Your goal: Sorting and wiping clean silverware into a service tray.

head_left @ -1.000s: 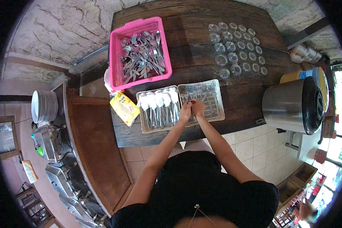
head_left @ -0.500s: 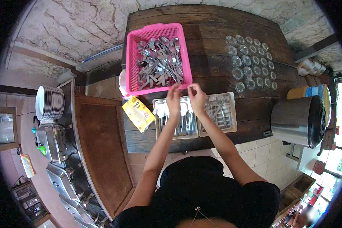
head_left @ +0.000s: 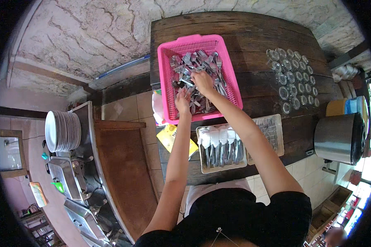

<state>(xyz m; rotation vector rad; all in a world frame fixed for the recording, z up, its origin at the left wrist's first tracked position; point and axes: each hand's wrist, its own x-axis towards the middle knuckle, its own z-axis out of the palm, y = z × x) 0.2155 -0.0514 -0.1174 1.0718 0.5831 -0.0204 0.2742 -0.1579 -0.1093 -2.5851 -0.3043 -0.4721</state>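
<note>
Both my hands are inside a pink plastic basket [head_left: 236,82] heaped with loose metal forks, spoons and knives. My left hand [head_left: 182,101] is over the near left part of the heap, its fingers apart among the cutlery [head_left: 198,103]. Further in and to the right, my right hand [head_left: 203,82] has its fingers bent down onto the heap; whatever they grip is hidden. Closer to me stands a cream tray [head_left: 223,168] with a row of cutlery sets, their upper ends wrapped in white napkins [head_left: 218,135]. A second cream tray [head_left: 278,142], partly behind my right forearm, holds some loose cutlery.
A yellow packet [head_left: 169,138] lies left of the trays. Rows of upturned glasses [head_left: 292,78] stand on the table's right side, near a large steel pot [head_left: 338,138]. On the left counter are stacked white plates [head_left: 64,131] and steel serving pans [head_left: 66,177].
My hands have gone from above the trays, at the basket's near rim, into the cutlery inside it. The whole view has shifted, with the table now lower and further right.
</note>
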